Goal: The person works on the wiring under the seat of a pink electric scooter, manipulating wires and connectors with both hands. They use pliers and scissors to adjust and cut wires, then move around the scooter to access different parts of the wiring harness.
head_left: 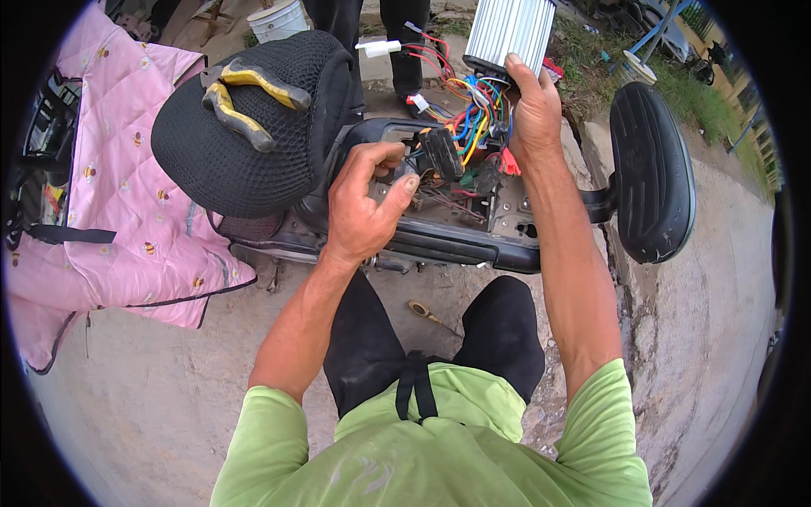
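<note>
A silver finned motor controller (509, 35) is gripped at its lower right corner by my right hand (534, 114), closed with the thumb on its face. From its lower end a bundle of coloured wires (478, 114) hangs toward the scooter's open body (448, 241). A white connector (379, 48) sticks out to the left on its leads; a red one (509, 162) hangs beside my right wrist. My left hand (367, 198) is over the opening, left of a black rectangular part (441, 154). Its thumb and bent forefinger are apart; the other fingers are partly hidden.
Yellow-and-black handled pliers (253, 97) lie on the black mesh-covered seat (245, 160) at left. A pink quilted cover (144, 203) drapes beyond it. A black padded backrest (650, 173) stands at right. A yellow-handled tool (431, 316) lies on the ground. Another person's legs (372, 42) stand opposite.
</note>
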Demonstrator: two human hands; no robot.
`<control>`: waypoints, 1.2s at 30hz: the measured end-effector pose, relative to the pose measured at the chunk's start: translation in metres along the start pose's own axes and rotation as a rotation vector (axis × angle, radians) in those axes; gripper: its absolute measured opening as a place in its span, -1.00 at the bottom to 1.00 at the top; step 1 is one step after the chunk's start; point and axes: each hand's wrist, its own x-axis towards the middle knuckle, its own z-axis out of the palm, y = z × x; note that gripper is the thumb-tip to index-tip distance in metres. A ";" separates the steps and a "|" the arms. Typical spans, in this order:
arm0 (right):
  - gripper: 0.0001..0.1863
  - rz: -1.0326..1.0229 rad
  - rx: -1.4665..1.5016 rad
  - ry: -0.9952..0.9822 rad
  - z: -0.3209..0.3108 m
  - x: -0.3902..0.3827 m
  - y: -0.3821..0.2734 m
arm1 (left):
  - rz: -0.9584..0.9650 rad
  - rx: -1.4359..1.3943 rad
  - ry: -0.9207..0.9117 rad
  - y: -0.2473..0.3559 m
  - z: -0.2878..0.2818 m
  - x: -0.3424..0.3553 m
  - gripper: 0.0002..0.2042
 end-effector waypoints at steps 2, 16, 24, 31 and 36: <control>-0.48 0.006 -0.029 -0.001 0.004 0.018 0.014 | -0.007 0.096 -0.015 0.003 0.001 0.002 -0.73; -0.39 -0.028 -0.524 0.048 0.023 0.046 0.030 | -0.337 -0.184 0.184 -0.014 0.001 0.005 -0.83; -0.42 0.039 -0.582 0.094 0.024 0.044 0.026 | -0.182 -0.071 0.010 -0.018 -0.001 0.006 -0.87; -0.41 0.181 -0.585 0.210 0.026 0.045 0.032 | 0.071 0.567 -0.387 0.016 0.026 0.022 -0.60; -0.43 0.296 -0.361 0.203 0.016 0.058 0.049 | 0.068 0.800 -0.499 0.032 0.038 0.031 -0.62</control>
